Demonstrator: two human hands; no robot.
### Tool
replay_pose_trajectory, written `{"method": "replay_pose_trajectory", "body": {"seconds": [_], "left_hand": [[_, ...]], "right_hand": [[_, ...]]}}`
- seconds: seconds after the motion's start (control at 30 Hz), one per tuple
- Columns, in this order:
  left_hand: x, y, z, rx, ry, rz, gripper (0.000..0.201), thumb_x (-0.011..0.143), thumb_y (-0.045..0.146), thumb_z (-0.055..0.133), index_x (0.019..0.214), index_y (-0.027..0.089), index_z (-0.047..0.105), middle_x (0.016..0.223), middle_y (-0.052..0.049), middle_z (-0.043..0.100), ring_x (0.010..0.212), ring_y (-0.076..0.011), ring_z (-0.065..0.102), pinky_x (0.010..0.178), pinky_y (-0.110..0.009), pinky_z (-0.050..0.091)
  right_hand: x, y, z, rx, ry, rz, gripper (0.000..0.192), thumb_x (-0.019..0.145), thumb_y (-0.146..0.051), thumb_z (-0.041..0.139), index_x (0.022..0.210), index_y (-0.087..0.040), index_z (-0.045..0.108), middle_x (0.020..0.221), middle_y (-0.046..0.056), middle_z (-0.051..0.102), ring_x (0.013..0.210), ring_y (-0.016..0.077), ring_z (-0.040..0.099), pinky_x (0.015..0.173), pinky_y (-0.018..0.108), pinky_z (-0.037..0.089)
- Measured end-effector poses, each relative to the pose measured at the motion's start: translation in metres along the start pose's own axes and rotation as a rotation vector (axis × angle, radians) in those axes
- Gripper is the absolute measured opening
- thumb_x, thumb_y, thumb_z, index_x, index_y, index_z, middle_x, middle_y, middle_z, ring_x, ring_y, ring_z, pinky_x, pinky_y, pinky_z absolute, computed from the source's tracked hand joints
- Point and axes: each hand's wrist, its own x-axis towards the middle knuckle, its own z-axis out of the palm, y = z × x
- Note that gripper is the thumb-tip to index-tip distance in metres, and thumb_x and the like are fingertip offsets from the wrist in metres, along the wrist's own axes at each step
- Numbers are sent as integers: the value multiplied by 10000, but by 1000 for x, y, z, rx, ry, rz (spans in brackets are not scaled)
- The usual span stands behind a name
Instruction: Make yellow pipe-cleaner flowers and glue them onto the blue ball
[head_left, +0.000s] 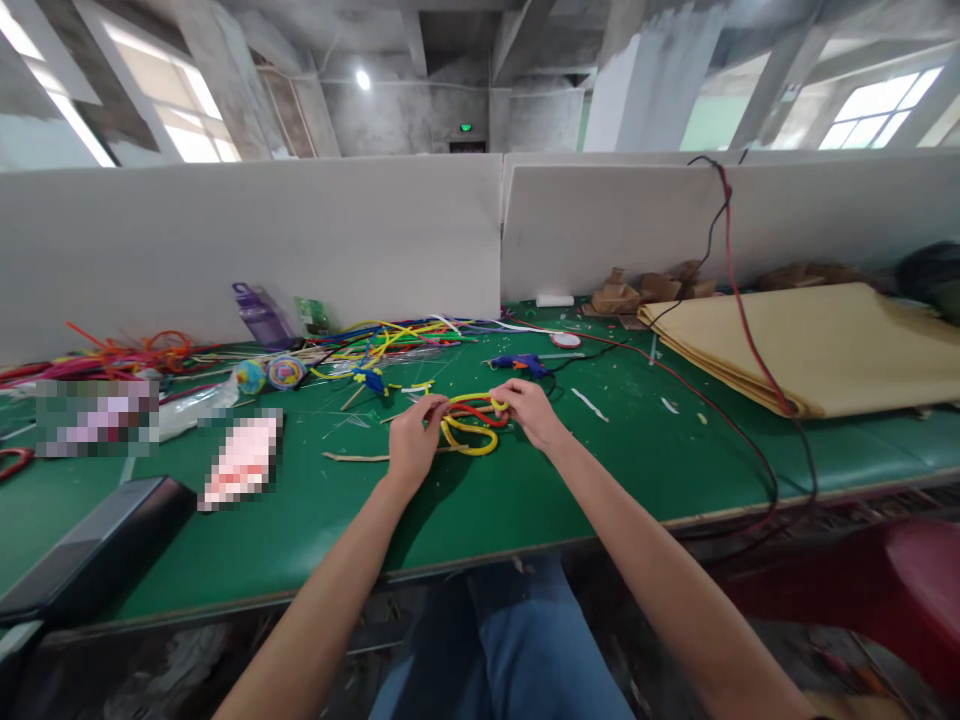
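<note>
Green covering is laid over the desk (660, 470), below whose near edge blue jeans (517, 640) are seen. Farther in, near the desk's middle, a looped yellow chenille stem (474, 451) is held between two hands: its left part is pinched by the fingers of the left hand (415, 435), its right part by those of the right hand (531, 412). Its long axis is set left to right, the slack loop being rounded toward the near right. A red stem (476, 411) is gathered alongside. Presumably the yellow stem is light, soft and easily bent, best pinched near its ends so that the curve is not crushed. Beside the left hand, a thin stick (358, 458) is pointed left. Beyond, a blue glue gun (531, 362) is laid, backed by white boards (300, 230).
</note>
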Motion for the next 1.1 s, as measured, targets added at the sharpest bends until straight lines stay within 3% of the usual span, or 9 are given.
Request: {"method": "replay_pose_trajectory", "body": {"seconds": [0.1,0.2,0.3,0.37,0.5,0.7,0.97,1.1], "left_hand": [[1,-2,0,89,32,49,167,871,286,508,920,207,647,900,-45,702,835,-191,643,761,-303,476],[0,2,1,186,-4,214,177,862,274,532,980,220,653,988,-53,699,983,-219,612,945,-405,384],[-1,7,4,202,-76,346,213,883,257,507,1053,239,635,1001,-32,707,933,-191,636,1035,-450,283],[-2,8,6,197,-105,389,216,895,228,481,1043,225,638,968,-29,718,853,-173,652,1006,-423,327],[-2,8,6,206,-82,350,181,885,210,488,911,191,666,870,-35,727,797,-179,642,880,-362,425],[-1,7,3,221,-39,215,153,865,218,513,850,192,663,838,-39,719,791,-201,624,796,-343,449],[-1,7,6,192,-88,282,168,876,238,501,899,198,662,871,-39,725,800,-191,646,828,-347,438],[-1,9,4,226,-72,262,175,877,225,488,867,188,659,853,-43,725,790,-198,643,817,-349,435]], "right_hand": [[0,1,0,16,-16,4,218,611,-315,697,646,-143,566,548,-19,570,463,84,499,452,211,375],[-3,5,6,-50,-92,-8,212,612,-307,702,653,-147,569,563,-26,581,474,76,504,470,204,394],[-6,9,12,-72,-183,-29,211,628,-320,696,677,-150,581,619,-16,612,538,90,548,522,211,434],[-7,9,14,-75,-214,-30,212,634,-325,693,694,-150,590,635,-11,623,565,98,561,551,222,452],[-6,6,12,-113,-201,-28,192,641,-304,683,705,-141,607,615,-6,615,537,100,551,537,230,443],[-2,8,9,-115,-105,-61,165,662,-295,663,698,-145,602,592,-10,604,513,101,539,520,229,416],[-4,10,12,-71,-224,3,189,685,-312,654,762,-142,627,663,-1,626,563,105,569,577,235,443],[-6,6,11,-110,-295,-36,191,682,-300,662,772,-134,638,630,2,628,552,111,568,567,235,441]]}}
